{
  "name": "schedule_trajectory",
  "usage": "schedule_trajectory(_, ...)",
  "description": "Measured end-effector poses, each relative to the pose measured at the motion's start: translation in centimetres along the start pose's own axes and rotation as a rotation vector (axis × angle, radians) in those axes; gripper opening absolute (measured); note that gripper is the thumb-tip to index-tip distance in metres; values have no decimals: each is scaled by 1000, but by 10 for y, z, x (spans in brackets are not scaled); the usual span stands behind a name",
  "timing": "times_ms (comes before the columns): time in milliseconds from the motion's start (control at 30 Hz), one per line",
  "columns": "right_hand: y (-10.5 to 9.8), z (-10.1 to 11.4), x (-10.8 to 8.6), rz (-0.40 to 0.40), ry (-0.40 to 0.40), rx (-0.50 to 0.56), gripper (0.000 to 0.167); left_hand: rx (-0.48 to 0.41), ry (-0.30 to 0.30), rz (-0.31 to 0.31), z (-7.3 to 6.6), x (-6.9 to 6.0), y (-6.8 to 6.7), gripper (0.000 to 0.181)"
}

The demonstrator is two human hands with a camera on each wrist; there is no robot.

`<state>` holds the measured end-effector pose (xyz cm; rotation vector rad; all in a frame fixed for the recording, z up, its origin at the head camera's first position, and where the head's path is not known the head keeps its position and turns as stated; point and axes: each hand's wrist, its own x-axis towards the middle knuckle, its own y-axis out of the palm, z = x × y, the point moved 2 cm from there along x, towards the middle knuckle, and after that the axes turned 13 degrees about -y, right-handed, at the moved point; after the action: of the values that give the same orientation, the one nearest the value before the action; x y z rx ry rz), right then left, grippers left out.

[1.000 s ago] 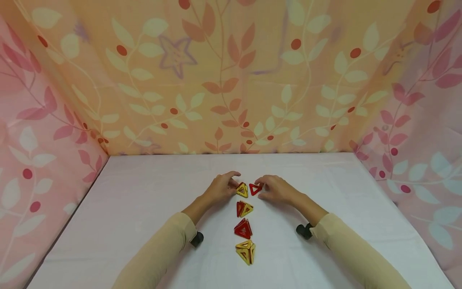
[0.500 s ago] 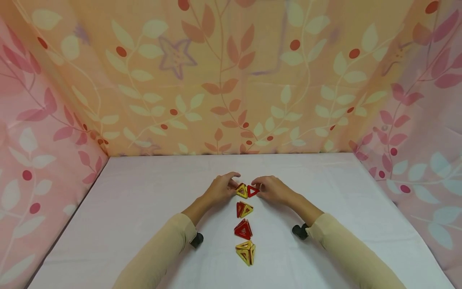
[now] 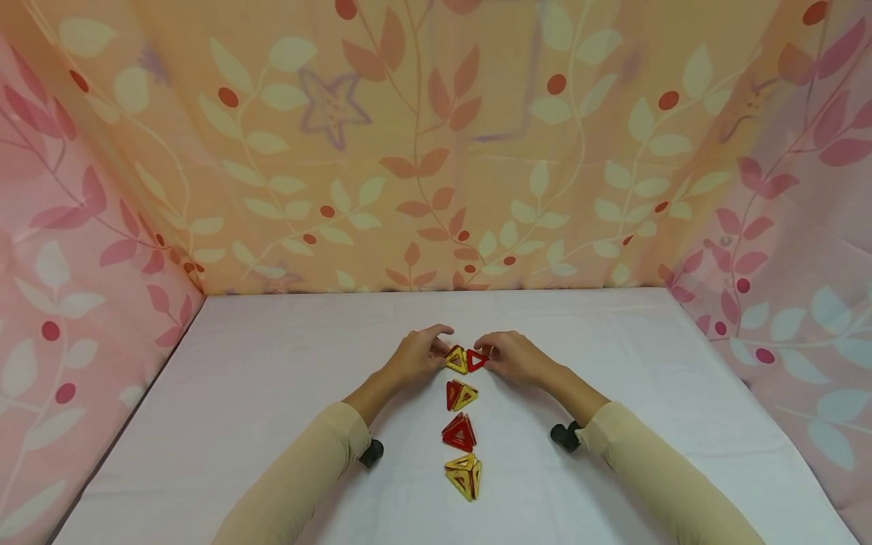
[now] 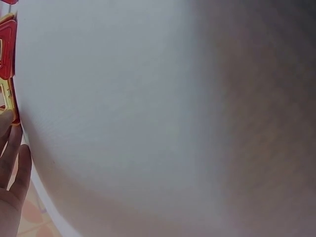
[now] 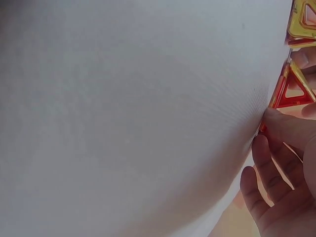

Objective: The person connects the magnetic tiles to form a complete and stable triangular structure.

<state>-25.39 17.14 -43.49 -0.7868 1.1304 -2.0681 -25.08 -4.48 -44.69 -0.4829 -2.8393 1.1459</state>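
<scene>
At the far end of a row of magnetic triangle tiles, my left hand [image 3: 421, 354] holds the left side of a yellow-and-red tile pyramid [image 3: 457, 359]. Its thumb and a finger reach around that piece, and other fingers [image 4: 20, 173] stand apart. From the right, my right hand [image 3: 514, 357] pinches a red triangle tile [image 3: 477, 360] between thumb and finger, with the tile's left edge against the pyramid. In the right wrist view the remaining fingers [image 5: 254, 192] spread loosely. Part of the red tile is hidden behind the thumb.
Nearer on the white-covered table [image 3: 272, 341], a red-and-yellow pyramid [image 3: 461, 394], a red pyramid [image 3: 459, 432] and a yellow pyramid [image 3: 465, 475] stand in line. Patterned cloth [image 3: 436, 189] encloses the back and sides.
My right hand has shifted slightly left with the red tile, closing the gap to the yellow-and-red pyramid. My left hand has stayed in place. Little differs over the last half second.
</scene>
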Motion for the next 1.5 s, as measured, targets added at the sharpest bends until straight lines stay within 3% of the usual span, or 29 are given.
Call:
schedule_trajectory(467, 1, -2, 3, 10, 29, -26, 28, 13, 3, -14, -3, -1, -1, 47)
schedule_trajectory(767, -4, 2, 5, 13, -33, -52, 27, 20, 3, -13, -4, -1, -2, 44)
schedule_trajectory(1500, -9, 14, 16, -34, -76, -55, 28, 50, 7, -15, -3, -1, 0, 38)
